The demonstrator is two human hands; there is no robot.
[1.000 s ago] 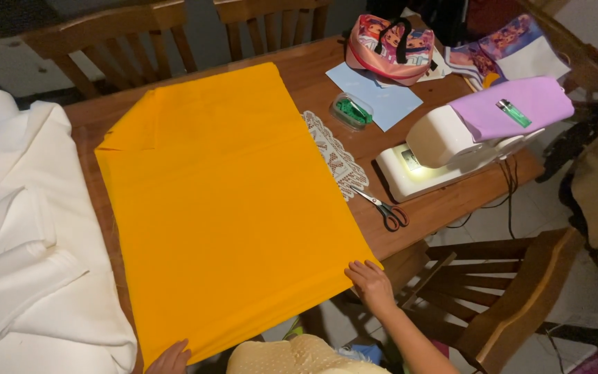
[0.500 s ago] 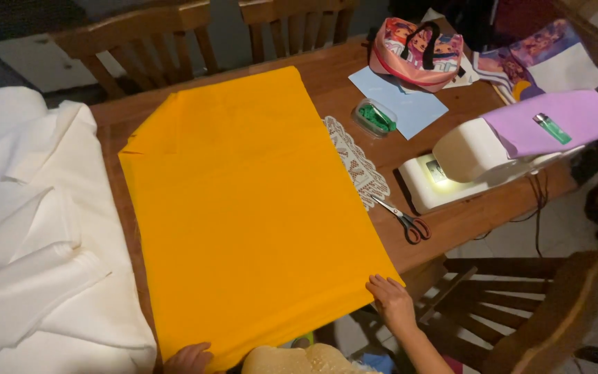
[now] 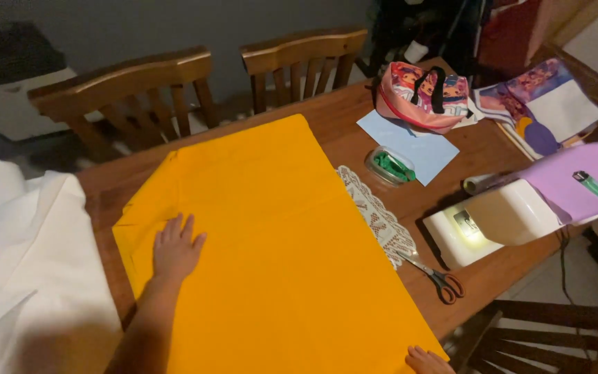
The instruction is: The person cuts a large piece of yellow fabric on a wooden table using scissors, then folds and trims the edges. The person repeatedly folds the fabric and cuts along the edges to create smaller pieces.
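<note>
You've got one big orange fabric sheet (image 3: 278, 256) on the table, one pile of white cloth (image 3: 29, 256), one lace strip (image 3: 375, 215) and one pair of scissors (image 3: 434, 275). Then one sewing machine (image 3: 500, 221), one green lighter (image 3: 595, 187), one colourful pouch (image 3: 420, 97) and one clear tub (image 3: 389, 166). Behind the table, two wooden chairs (image 3: 126, 97), and two hands: left hand (image 3: 174, 249), right hand (image 3: 427, 361).

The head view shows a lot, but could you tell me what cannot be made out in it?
- Right hand: cut off by the bottom edge; only part shows.
- Wooden table under the yellow fabric: hidden by the cloth.
- Green items in the small clear container: too small to identify.
- Scissors: blades partly lost over the lace.
</note>
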